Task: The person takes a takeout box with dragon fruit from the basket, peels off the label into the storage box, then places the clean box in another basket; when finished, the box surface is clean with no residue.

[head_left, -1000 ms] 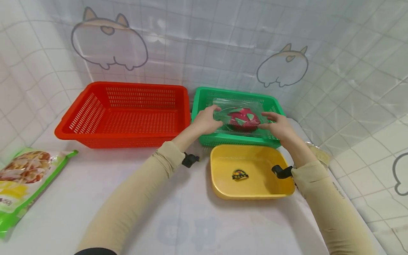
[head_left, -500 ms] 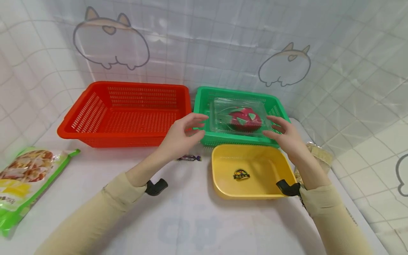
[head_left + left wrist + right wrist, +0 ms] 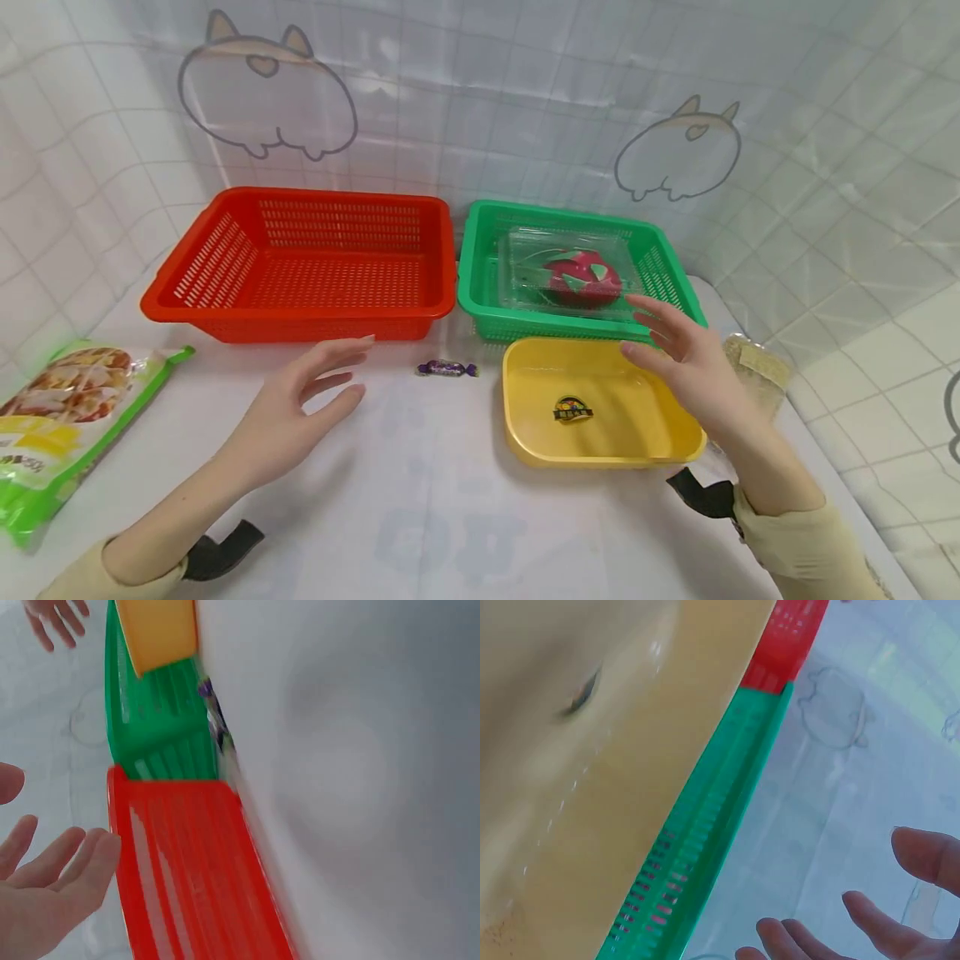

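A clear plastic box (image 3: 525,271) lies in the green basket (image 3: 480,321), with a pink-red dragon fruit (image 3: 588,279) inside it. My right hand (image 3: 686,358) hovers over the right rim of the yellow tub (image 3: 525,417), fingers loosely bent and holding nothing. My left hand (image 3: 288,408) hangs over the table in front of the red basket (image 3: 300,315), its fingers relaxed with nothing between them. Between the hands, a purple-wrapped candy (image 3: 447,368) lies on the table. In the left wrist view the loose fingers (image 3: 97,862) of the left hand appear beside the red basket.
A green-edged food bag (image 3: 75,408) lies at the far left. A clear bag of beige contents (image 3: 761,371) sits right of the yellow tub, partly behind the right hand. In the tub is a small dark label (image 3: 572,409). A tile-patterned sheet (image 3: 450,100) hangs behind the baskets.
Both hands have left the clear box in the green basket. The left hand has drawn back down and left; the right has come back toward the tub. The candy has come into view.
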`<state>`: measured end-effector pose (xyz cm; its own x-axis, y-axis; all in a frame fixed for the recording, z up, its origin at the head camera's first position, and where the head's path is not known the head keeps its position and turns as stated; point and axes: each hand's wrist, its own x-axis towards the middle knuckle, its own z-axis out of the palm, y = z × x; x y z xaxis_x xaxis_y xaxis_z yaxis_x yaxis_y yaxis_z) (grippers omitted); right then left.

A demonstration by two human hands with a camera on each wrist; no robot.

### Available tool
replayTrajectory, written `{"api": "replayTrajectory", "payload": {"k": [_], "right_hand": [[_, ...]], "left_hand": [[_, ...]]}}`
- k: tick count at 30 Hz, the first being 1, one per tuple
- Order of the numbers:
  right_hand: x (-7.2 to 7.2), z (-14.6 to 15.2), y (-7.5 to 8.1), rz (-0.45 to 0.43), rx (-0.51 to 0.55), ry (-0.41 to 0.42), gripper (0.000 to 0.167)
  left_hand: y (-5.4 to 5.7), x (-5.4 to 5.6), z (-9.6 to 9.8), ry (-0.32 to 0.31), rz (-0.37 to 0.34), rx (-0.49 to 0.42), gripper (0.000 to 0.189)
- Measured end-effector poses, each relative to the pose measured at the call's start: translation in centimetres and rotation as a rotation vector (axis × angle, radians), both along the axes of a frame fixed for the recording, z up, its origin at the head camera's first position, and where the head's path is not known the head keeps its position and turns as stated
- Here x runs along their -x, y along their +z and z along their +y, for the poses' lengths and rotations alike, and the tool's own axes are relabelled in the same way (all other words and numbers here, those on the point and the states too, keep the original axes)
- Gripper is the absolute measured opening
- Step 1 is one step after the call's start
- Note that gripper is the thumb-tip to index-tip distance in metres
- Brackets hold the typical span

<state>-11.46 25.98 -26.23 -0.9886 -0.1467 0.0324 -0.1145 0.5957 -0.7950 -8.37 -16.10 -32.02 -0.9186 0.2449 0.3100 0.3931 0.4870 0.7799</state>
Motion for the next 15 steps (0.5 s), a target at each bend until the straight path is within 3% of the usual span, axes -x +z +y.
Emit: {"api": "replayTrajectory", "payload": {"k": [4,8,15], "right_hand": [[-1.5,-0.8,-0.6,0.056,-0.015,0.026,0.062],[-2.4,-1.5,-1.6,0.158,-0.045,0.041,0.061],[-2.1,-1.6,-3.3,0.316,-0.107,0.015,0.058]], "left_hand": [[-0.7,-1.2,-1.9,0.06,0.053,0.028,0.054],[-1.5,-1.7,-3.6,0.136,0.06,0.093,0.057],[-2.3,-1.0,-5.4,0.28,0.051,0.205,0.056]]}}
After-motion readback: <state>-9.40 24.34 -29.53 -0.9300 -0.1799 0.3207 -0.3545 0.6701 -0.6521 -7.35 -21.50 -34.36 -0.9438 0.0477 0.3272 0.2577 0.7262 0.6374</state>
